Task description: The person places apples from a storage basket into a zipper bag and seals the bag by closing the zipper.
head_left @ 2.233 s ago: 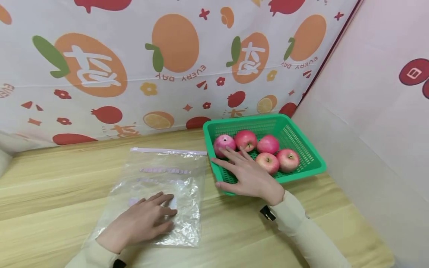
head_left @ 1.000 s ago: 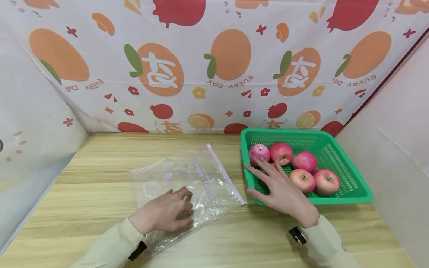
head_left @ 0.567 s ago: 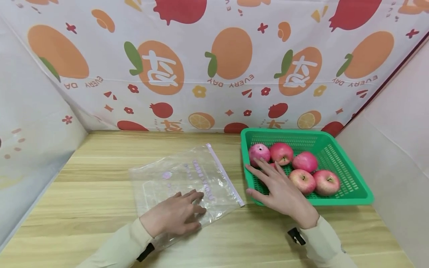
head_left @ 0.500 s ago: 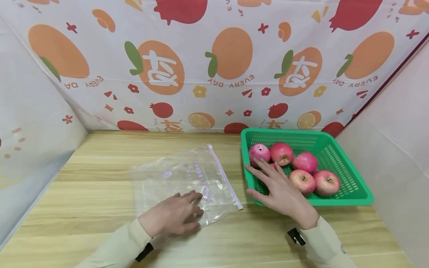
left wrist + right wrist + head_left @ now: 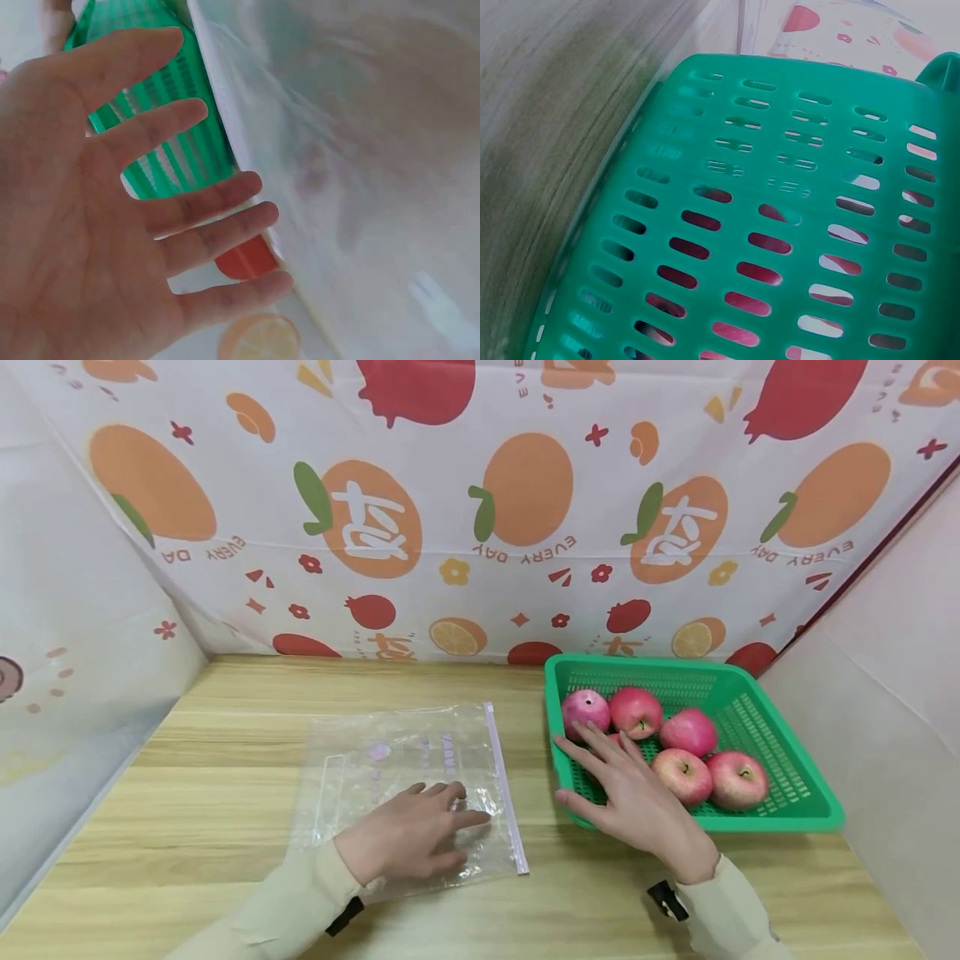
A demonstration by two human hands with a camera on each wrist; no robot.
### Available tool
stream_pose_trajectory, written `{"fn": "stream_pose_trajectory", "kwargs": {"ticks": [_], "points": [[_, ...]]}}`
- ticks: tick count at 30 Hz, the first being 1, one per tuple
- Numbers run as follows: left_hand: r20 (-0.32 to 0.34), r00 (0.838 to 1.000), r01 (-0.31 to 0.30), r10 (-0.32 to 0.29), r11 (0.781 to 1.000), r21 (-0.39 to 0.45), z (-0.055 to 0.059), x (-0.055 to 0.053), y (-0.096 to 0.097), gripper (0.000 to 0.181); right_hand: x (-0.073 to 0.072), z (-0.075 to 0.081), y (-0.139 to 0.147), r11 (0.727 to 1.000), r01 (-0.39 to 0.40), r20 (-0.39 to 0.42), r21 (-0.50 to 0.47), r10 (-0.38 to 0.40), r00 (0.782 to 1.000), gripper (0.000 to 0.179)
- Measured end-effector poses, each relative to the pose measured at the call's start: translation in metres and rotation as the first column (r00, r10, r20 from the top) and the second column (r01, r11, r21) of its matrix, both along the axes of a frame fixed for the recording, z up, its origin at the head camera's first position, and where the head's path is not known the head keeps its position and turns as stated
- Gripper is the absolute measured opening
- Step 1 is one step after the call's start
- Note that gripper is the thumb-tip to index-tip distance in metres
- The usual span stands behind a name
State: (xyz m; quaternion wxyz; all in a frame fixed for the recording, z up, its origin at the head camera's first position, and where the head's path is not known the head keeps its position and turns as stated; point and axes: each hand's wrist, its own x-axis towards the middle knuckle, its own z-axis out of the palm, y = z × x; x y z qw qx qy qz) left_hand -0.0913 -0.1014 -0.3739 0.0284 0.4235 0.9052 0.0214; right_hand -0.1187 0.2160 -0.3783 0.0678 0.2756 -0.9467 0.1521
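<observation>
Fruit-print backdrop (image 5: pixel 525 493), top cut off. Wood-grain table (image 5: pixel 247 714), near edge out of frame. Green plastic basket (image 5: pixel 780 821) at right, near-left corner partly covered. Clear slider zip bag (image 5: pixel 390 768) flat to its left, near-left corner behind sleeve (image 5: pixel 262 910), print partly legible; tabletop strip between slider and basket. Right hand (image 5: pixel 633 793) extended over basket's left rim, fingers wide, contact unclear. Left hand (image 5: pixel 416 831) on bag, fingers spread. Apples (image 5: pixel 738 781) in basket, one mostly hidden under right fingers.

Pale wood-grain tabletop (image 5: pixel 247 693) between whitish side walls (image 5: pixel 900 652), before a white fruit-print back wall (image 5: pixel 465 518).
</observation>
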Motion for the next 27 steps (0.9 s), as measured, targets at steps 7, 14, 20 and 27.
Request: {"fn": "stream_pose_trajectory", "kwargs": {"ticks": [7, 14, 20, 27], "points": [[-0.022, 1.0, -0.01, 0.008, 0.998, -0.068, 0.001, 0.0, 0.028, 0.052, 0.004, -0.003, 0.001, 1.0, 0.0, -0.001, -0.02, 0.0, 1.0, 0.068], [-0.047, 0.999, -0.034, 0.028, 0.991, -0.13, -0.007, -0.008, 0.042, 0.056, 0.003, -0.002, 0.0, 1.0, 0.0, 0.004, -0.025, 0.0, 1.0, 0.067], [-0.056, 0.997, -0.06, 0.051, 0.983, -0.172, -0.008, -0.011, 0.047, 0.058, 0.001, -0.001, 0.0, 1.0, -0.002, -0.001, -0.027, 0.002, 1.0, 0.068], [-0.074, 0.996, -0.052, 0.043, 0.991, -0.124, -0.008, -0.012, 0.041, 0.044, 0.0, -0.001, 0.0, 0.999, 0.007, -0.002, -0.032, -0.007, 1.0, 0.067]]}}
